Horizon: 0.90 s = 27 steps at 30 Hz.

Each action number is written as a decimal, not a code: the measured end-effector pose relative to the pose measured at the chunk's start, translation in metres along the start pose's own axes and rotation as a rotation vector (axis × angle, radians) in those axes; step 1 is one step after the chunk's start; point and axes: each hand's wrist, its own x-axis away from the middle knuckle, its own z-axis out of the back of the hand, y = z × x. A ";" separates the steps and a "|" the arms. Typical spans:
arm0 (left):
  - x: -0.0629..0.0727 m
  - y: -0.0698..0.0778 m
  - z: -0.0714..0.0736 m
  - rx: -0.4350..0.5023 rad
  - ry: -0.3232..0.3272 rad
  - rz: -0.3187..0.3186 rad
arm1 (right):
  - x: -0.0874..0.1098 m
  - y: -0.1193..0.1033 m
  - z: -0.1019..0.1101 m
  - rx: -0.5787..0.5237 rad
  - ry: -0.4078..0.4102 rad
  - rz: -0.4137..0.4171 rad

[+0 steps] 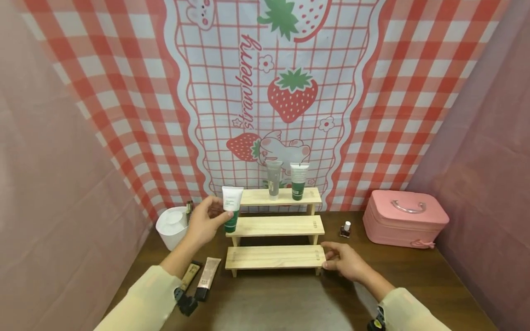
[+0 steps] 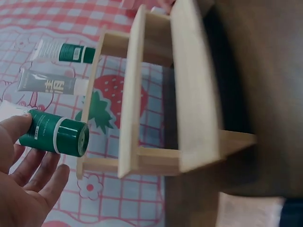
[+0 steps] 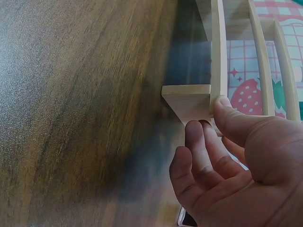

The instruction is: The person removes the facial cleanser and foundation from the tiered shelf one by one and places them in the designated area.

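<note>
Holding a squeeze tube [image 1: 232,200] and gripping a wooden shelf [image 1: 269,226]

Head view: pinching the squeeze tube between thumb and fingers of the left hand [image 1: 206,218], left of centre, holding it upright, green end down, near the left side of the wooden shelf; leaving contact between the two unclear. Gripping the right end of the bottom step [image 1: 273,257] with the right hand [image 1: 345,263], lower right of centre. Showing a grey tube [image 1: 273,180] and a green-and-white tube [image 1: 298,184] standing on the top step [image 1: 252,197] in the middle, a nail polish bottle [image 1: 345,230] and a pink case [image 1: 406,220] at right, a white container [image 1: 171,227] at left, and a pale pink tube [image 1: 209,273] lying on the table [image 1: 269,299] at lower left.

Left wrist view: showing the squeeze tube at left, secured by the thumb and bent fingers, with other fingers spreading loosely below.

Right wrist view: pressing the thumb against the edge of the bottom step, right of centre, and curling the fingers beside its leg.
</note>
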 end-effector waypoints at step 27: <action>0.196 -0.131 0.046 0.231 -0.455 0.284 | 0.001 -0.002 -0.001 0.051 0.007 -0.005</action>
